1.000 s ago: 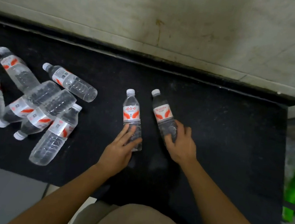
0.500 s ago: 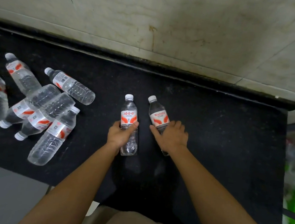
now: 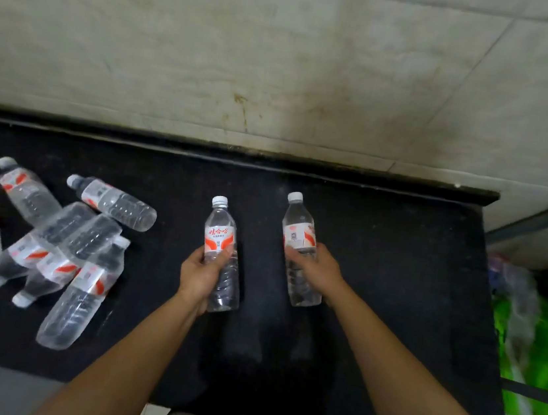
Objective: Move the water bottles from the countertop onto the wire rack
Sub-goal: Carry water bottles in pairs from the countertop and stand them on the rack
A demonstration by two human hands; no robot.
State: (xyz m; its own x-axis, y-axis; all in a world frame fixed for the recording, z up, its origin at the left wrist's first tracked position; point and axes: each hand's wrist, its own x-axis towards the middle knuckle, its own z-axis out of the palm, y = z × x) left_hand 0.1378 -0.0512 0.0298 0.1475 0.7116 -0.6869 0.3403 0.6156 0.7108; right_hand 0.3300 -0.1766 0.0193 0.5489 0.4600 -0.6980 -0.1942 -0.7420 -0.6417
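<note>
Left hand (image 3: 200, 272) fingers grasping one water bottle (image 3: 221, 256), right hand (image 3: 318, 269) fingers grasping another (image 3: 299, 241); pile of bottles (image 3: 64, 243) lying on black tabletop (image 3: 397, 257).

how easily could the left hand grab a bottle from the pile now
Probably not yet: the left hand grips a bottle, though the countertop between it and the pile is bare.

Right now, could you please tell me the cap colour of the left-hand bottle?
The cap is white; the head view shows it best.
</note>
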